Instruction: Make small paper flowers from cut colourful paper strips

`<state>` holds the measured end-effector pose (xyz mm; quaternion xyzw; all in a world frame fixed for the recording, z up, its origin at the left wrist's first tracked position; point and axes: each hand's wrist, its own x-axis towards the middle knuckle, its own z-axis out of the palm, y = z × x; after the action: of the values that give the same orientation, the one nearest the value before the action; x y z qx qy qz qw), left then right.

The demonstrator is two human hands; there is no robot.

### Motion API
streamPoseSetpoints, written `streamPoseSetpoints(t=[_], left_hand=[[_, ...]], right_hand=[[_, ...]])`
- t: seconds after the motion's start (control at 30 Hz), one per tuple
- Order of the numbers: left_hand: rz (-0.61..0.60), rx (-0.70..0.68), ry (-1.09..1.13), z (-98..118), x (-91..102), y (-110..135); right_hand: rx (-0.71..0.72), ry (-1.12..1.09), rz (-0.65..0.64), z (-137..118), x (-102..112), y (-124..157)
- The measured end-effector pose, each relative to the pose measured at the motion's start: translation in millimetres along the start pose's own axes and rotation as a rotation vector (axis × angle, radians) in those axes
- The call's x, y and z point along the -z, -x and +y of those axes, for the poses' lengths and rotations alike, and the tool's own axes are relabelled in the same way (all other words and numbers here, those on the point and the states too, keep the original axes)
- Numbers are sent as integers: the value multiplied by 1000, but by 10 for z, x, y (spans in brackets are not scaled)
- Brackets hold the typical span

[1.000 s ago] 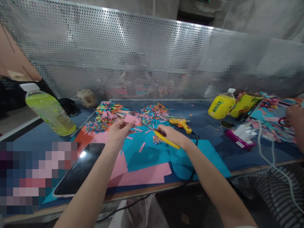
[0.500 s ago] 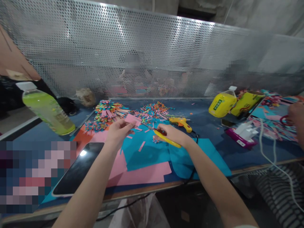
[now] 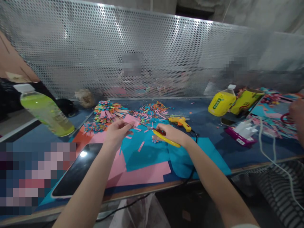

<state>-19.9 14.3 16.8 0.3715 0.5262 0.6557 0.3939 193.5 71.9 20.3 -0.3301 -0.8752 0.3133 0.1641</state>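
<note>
Between the fingers of my left hand (image 3: 118,131) is a small piece of pink paper (image 3: 130,119). My right hand (image 3: 171,132) grips yellow-handled scissors (image 3: 172,143), whose blades point left at the pink paper's edge. Whether the blades are touching it is hard to make out. Below my hands lie sheets of blue paper (image 3: 144,158) with several narrow pink strips (image 3: 141,146) on them. A larger pink sheet (image 3: 140,175) sits nearer the table's front edge. Behind my hands is a heap of coloured paper strips (image 3: 154,110).
Fringed paper pieces (image 3: 106,109) stand behind my left hand. A yellow glue gun (image 3: 180,122) lies beyond my right hand. A tablet (image 3: 76,171) and green drink bottle (image 3: 45,109) are at left. Rightward are a yellow bottle (image 3: 219,103), tissue pack (image 3: 241,136) and another person's hand (image 3: 296,115).
The scissors' handles look slightly further apart than before. Both hands stay in nearly the same place, and the whole view has shifted a little.
</note>
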Motion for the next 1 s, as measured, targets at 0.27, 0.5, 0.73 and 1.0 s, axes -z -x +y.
streamPoseSetpoints(t=[0.27,0.5,0.73,1.0], left_hand=[[-5,15,-14,35,-9,32],[21,34,-34,-2,13,-11],[-24,42,-25,2,32,1],[-119,67,-105,-70,62,-30]], right_hand=[[18,-1,2,-24,17,-7],[-1,-4,25,-58,19,-2],[18,33,40,-41,34,3],[24,44,37,-37,29,7]])
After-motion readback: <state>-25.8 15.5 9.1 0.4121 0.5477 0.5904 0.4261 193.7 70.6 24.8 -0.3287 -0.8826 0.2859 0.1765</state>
